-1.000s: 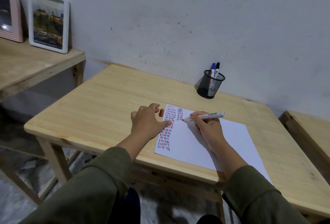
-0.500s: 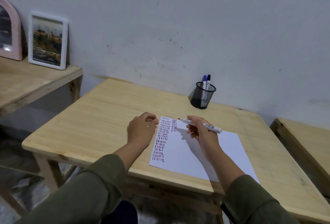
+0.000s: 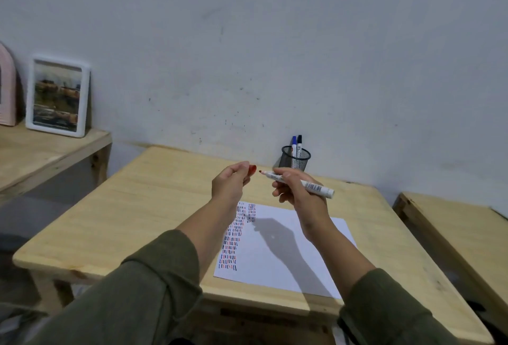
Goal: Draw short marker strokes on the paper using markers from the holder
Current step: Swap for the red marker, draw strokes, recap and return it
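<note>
My right hand (image 3: pixel 298 196) holds a white marker (image 3: pixel 310 186) with a red tip, raised above the table and pointing left. My left hand (image 3: pixel 229 184) is raised opposite it, fingers pinched on the red cap (image 3: pixel 252 169), a small gap from the tip. Below them lies the white paper (image 3: pixel 288 251) with columns of short red, blue and black strokes along its left side. The black mesh holder (image 3: pixel 294 158) stands at the back of the table near the wall, with a blue marker (image 3: pixel 294 144) and a black marker (image 3: pixel 299 144) upright in it.
The wooden table (image 3: pixel 143 215) carries the paper and holder. A lower wooden shelf (image 3: pixel 41 158) at left holds a white picture frame (image 3: pixel 58 96) and a pink arched frame (image 3: pixel 7 89). Another wooden table (image 3: pixel 461 237) stands at the right. The grey wall is close behind.
Both hands lifted off the paper and rose in front of the holder. The left hand left the sheet's edge and now holds the red cap facing the marker tip. The view tilted up.
</note>
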